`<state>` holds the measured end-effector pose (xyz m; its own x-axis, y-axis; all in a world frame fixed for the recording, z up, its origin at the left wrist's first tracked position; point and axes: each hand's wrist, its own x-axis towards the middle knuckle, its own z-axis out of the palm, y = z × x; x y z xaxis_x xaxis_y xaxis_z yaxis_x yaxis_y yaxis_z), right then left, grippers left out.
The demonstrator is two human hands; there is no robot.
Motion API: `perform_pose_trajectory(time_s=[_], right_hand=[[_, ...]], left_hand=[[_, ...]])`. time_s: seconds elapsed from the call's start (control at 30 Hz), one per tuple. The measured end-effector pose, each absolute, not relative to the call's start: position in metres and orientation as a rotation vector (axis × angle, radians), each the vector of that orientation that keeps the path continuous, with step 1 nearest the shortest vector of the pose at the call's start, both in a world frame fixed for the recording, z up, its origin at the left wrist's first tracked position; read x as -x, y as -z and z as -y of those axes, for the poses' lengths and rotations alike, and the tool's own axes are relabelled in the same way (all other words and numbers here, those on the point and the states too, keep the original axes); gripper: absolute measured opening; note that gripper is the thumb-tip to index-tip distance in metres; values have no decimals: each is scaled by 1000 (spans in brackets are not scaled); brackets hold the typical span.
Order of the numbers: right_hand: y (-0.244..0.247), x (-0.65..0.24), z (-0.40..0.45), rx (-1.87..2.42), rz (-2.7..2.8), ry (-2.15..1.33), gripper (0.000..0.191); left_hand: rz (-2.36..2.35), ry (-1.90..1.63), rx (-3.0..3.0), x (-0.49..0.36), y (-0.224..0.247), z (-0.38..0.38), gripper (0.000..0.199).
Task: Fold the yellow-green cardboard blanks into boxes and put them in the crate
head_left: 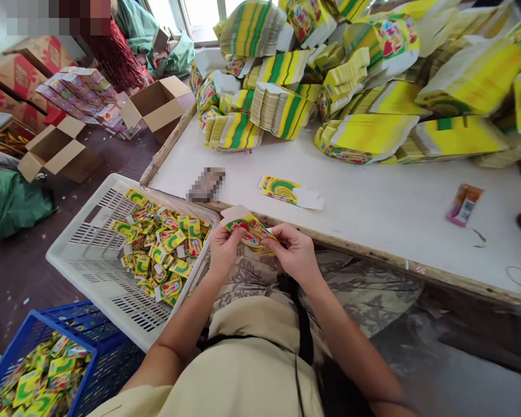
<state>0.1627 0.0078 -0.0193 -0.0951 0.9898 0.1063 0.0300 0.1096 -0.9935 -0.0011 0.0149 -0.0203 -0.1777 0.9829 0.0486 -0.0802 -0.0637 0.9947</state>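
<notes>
Two bare hands are holding a flattened yellow-and-green printed carton (252,233) at the edge of a long white tabletop (364,200).
The left hand (226,246) is pinching the carton's left side, its grip closed with the thumb on the printed face; the right hand (294,250) is gripping the opposite side, also closed, thumb and fingers on the card. The carton is sitting just above the person's lap. Beyond it, a single yellow-and-green carton with white flaps (282,190) is lying flat, and stacks of folded yellow cartons (282,110) are piling up farther back. Beside the left hand, a white slatted plastic basket (93,272) is holding many small yellow-and-green boxes (173,240).
</notes>
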Motion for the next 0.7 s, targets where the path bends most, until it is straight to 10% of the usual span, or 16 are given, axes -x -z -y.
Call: perform_pose_trajectory(time_s=[0.37,0.53,0.7], right_hand=[[5,-177,-6,972,1966,-149,24],[12,-163,5,1093,1625,-343,41],[23,-156,0,1026,1183,-1292,50]], left_hand=[[-1304,-908,-1974,34,-31,-16,88],[-1508,-572,-1997,16,-16,-11,63],[-1336,-713,-2148,8,-2,-5,73]])
